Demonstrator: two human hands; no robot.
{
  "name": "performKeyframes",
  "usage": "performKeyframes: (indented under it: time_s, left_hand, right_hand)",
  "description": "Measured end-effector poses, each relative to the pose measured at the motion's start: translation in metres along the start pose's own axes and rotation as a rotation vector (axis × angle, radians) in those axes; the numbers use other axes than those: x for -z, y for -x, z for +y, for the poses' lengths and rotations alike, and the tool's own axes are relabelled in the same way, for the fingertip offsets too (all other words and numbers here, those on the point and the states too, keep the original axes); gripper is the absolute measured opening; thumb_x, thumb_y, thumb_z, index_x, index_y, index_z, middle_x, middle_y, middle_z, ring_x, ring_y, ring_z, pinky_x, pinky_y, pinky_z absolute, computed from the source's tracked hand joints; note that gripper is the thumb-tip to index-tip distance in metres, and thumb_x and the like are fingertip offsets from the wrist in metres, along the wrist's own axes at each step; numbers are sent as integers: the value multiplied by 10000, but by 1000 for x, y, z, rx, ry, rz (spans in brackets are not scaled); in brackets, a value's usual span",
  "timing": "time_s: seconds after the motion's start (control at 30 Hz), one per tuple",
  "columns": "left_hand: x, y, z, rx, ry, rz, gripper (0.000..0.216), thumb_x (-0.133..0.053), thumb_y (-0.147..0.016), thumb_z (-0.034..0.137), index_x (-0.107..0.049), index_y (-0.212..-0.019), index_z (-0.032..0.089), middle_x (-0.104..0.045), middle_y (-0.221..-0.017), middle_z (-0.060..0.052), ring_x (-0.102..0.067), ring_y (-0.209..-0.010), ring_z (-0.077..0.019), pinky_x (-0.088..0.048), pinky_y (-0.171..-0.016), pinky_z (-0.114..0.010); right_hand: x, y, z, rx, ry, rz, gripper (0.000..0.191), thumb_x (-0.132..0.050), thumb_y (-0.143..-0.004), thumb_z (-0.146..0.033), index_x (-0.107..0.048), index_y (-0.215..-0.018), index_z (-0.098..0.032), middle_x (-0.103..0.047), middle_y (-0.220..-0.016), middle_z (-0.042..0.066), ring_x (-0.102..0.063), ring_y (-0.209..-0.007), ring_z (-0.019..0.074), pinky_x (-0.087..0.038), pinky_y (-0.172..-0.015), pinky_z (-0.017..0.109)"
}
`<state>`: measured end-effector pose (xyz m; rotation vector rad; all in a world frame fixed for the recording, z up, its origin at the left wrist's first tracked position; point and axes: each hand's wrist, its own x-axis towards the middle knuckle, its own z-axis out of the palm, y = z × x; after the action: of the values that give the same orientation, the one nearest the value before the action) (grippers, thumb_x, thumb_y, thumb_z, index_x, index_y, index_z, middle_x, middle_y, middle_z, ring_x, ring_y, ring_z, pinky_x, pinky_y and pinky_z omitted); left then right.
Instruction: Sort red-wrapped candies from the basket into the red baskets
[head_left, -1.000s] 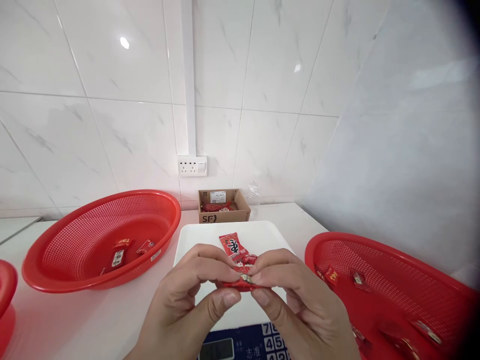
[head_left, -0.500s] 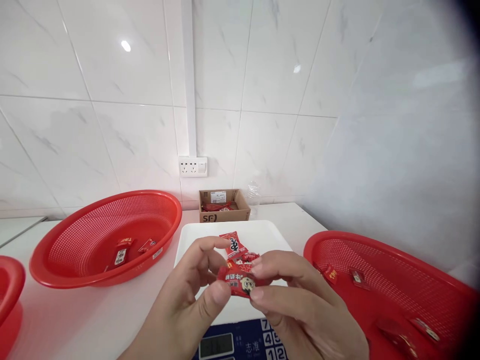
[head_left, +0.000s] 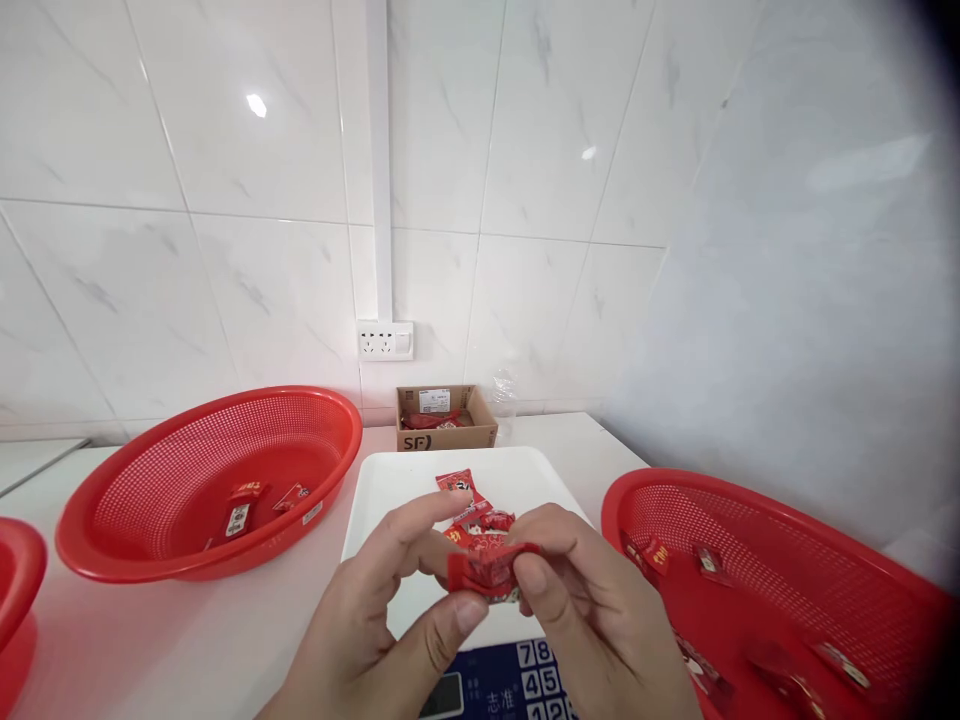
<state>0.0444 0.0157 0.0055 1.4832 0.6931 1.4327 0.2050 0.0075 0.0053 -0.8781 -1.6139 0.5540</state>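
Note:
My left hand [head_left: 375, 630] and my right hand [head_left: 592, 620] pinch one small red candy packet [head_left: 486, 572] between thumbs and fingers, held just above the white pan [head_left: 390, 490] of a digital scale. More red packets [head_left: 466, 500] lie on the pan behind the held one. The scale's blue keypad [head_left: 525, 685] shows below my hands.
A large red mesh basket [head_left: 202, 480] at left holds a few red packets. Another red basket [head_left: 787, 590] at right holds several. A small cardboard box [head_left: 445, 418] stands against the tiled wall under a socket [head_left: 385, 340]. A third red basket's rim [head_left: 19, 575] shows at far left.
The packet has been turned in my fingers, from lying flat with its printed face showing to folded edge-on. My hands stay over the scale.

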Motion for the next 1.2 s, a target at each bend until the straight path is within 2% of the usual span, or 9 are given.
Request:
performKeyframes:
  time_s: [0.13,0.27,0.47,0.67,0.87,0.97,1.1,1.2]
  left_hand:
    - [7,-6,1,48,-73,-134,120,-695,-839,370,-731,-936,312,-707,-801,-5,-638,-766,-173,-506,-721,-253]
    - [8,-7,2,22,-116,-78,155,-644,-880,329,-733,-766,271,-669,-722,-11,-611,-708,-167,-507,-679,-254]
    - [6,-1,0,-81,-34,14,139,-656,-877,306,-759,-784,297,-682,-761,-10,-606,-740,-162,-507,-691,-237]
    - [6,-1,-5,-22,66,-44,151,-624,-904,326,-728,-803,283,-669,-778,14,-579,-742,-126,-489,-707,-199]
    - [6,-4,-2,63,-92,-129,262,-536,-940,417,-629,-785,228,-647,-753,15,-559,-732,-138,-452,-687,-217]
    - [5,-6,-3,86,-166,-158,305,-522,-943,423,-605,-740,212,-638,-730,14,-538,-711,-139,-430,-667,-223]
    - [6,-9,-6,99,-175,-130,352,-504,-949,441,-570,-696,206,-604,-695,22,-520,-695,-128,-421,-661,-215]
    - [7,-8,-8,120,-132,-137,376,-517,-938,469,-553,-674,204,-579,-671,26,-518,-676,-123,-429,-651,-214]
  right_hand:
    - [1,0,-1,62,22,-2,122,-545,-938,-236,-622,-844,-248,-662,-766,-12,-603,-676,130,-507,-622,242]
    - [-1,2,-1,132,1,27,137,-556,-923,-168,-644,-875,-261,-682,-791,-9,-615,-710,139,-529,-646,255]
    - [-5,5,-5,107,-74,75,162,-562,-915,-166,-665,-852,-273,-673,-762,0,-634,-707,158,-548,-636,267]
    - [-8,6,-5,88,-121,97,156,-562,-921,-204,-673,-819,-243,-678,-754,19,-642,-675,158,-521,-597,256]
    - [-10,3,-6,-43,-92,152,262,-556,-926,-331,-584,-690,-220,-580,-612,-22,-525,-558,118,-424,-533,227]
    - [-7,-1,-4,-108,-94,97,293,-541,-933,-391,-586,-697,-223,-561,-601,-30,-499,-551,113,-408,-533,222]
    - [-1,-7,0,-166,-92,-136,391,-510,-930,-502,-573,-672,-216,-562,-614,-22,-487,-574,116,-401,-535,221]
    - [0,-8,2,-160,-133,-204,407,-482,-952,-478,-565,-656,-210,-570,-622,-17,-500,-593,113,-405,-549,215]
